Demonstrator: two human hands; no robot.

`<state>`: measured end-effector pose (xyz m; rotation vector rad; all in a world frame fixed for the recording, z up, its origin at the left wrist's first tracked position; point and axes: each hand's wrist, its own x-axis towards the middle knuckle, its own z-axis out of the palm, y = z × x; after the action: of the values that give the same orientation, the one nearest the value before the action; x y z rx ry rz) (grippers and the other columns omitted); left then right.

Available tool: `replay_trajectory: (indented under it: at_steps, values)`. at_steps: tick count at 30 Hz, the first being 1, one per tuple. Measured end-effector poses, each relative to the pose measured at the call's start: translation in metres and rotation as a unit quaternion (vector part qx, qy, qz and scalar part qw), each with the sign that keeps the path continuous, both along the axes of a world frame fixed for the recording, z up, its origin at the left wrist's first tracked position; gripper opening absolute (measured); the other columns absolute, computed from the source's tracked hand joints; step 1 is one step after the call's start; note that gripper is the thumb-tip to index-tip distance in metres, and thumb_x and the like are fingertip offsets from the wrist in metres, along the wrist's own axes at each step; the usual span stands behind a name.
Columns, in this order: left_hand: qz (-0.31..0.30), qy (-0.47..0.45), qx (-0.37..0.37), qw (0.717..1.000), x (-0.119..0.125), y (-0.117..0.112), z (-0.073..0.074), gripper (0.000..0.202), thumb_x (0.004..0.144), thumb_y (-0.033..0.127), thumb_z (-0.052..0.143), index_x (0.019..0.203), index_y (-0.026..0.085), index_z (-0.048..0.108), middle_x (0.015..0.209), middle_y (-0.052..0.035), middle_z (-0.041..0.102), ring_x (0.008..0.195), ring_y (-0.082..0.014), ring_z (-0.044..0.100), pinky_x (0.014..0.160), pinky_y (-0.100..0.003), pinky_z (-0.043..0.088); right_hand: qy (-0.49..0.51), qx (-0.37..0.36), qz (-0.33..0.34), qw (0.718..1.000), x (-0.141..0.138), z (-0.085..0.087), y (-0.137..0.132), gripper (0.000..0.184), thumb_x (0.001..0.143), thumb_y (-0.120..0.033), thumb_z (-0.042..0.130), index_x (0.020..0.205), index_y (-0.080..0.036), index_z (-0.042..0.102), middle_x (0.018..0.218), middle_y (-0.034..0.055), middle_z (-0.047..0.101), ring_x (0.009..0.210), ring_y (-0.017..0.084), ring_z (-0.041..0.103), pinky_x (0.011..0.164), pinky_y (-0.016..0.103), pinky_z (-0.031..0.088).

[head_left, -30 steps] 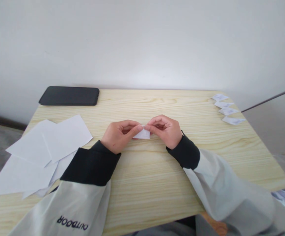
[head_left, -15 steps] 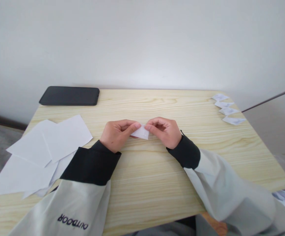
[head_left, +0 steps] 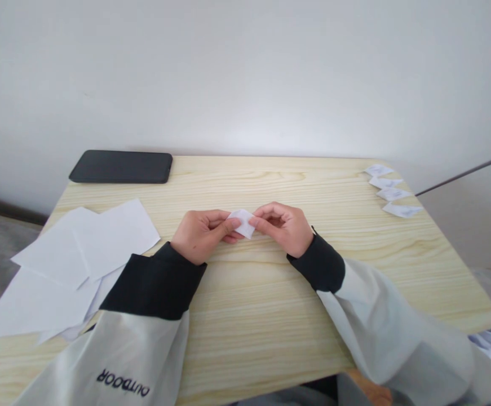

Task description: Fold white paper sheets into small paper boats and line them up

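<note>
A small folded piece of white paper [head_left: 242,217] is held between both hands, over the middle of the table. My left hand [head_left: 205,232] is closed on its left side, thumb on top and fingers beneath. On the right side, the thumb and forefinger of my right hand [head_left: 284,225] pinch the paper. Its outline now looks like a small many-sided shape, partly covered by the thumbs. I cannot make out its finer creases.
Loose white sheets [head_left: 59,299] overlap at the table's left, partly under my left sleeve. A black phone [head_left: 122,167] lies at the back left. Several small folded papers [head_left: 393,194] form a column near the right edge. A white wall [head_left: 245,73] rises behind the wooden table [head_left: 262,321].
The folded paper has been turned between my fingers, showing more of its surface above the thumbs. My left thumb has shifted slightly down. Both hands stay in nearly the same place.
</note>
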<state>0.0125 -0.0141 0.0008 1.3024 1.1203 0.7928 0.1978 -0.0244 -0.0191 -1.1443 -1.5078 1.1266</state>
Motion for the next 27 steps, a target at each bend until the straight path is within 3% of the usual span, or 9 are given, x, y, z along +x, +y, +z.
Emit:
replay_trajectory:
  at_steps: [13, 20, 27]
  values:
    - [0.0, -0.035, -0.033, 0.999, 0.0011, 0.0017, 0.0061, 0.041, 0.062, 0.052, 0.075, 0.079, 0.014, 0.072, 0.068, -0.0065, 0.073, 0.062, -0.0201, 0.07, 0.057, -0.029, 0.06, 0.073, 0.0, -0.038, 0.997, 0.002, 0.0006, 0.0015, 0.026, 0.07, -0.04, 0.073, 0.073, -0.016, 0.063, 0.059, -0.0012, 0.066, 0.048, 0.009, 0.057, 0.048, 0.022, 0.049]
    - [-0.001, -0.041, 0.01, 0.999, -0.0011, -0.0004, 0.0024, 0.032, 0.07, 0.047, 0.07, 0.075, 0.016, 0.072, 0.07, -0.0053, 0.073, 0.063, -0.0189, 0.068, 0.06, -0.029, 0.06, 0.049, -0.006, -0.013, 0.999, 0.0022, 0.0014, 0.0007, 0.028, 0.072, -0.043, 0.071, 0.074, -0.016, 0.063, 0.061, -0.0003, 0.066, 0.051, 0.009, 0.059, 0.051, 0.022, 0.051]
    - [-0.002, -0.012, 0.054, 0.998, 0.0042, -0.0008, 0.0005, 0.038, 0.065, 0.048, 0.074, 0.081, 0.013, 0.067, 0.074, -0.0037, 0.07, 0.067, -0.0151, 0.065, 0.059, -0.023, 0.056, -0.035, 0.008, 0.006, 0.999, 0.0015, 0.0049, -0.0022, 0.023, 0.074, -0.039, 0.069, 0.073, -0.017, 0.065, 0.062, 0.0002, 0.067, 0.053, 0.009, 0.058, 0.051, 0.021, 0.047]
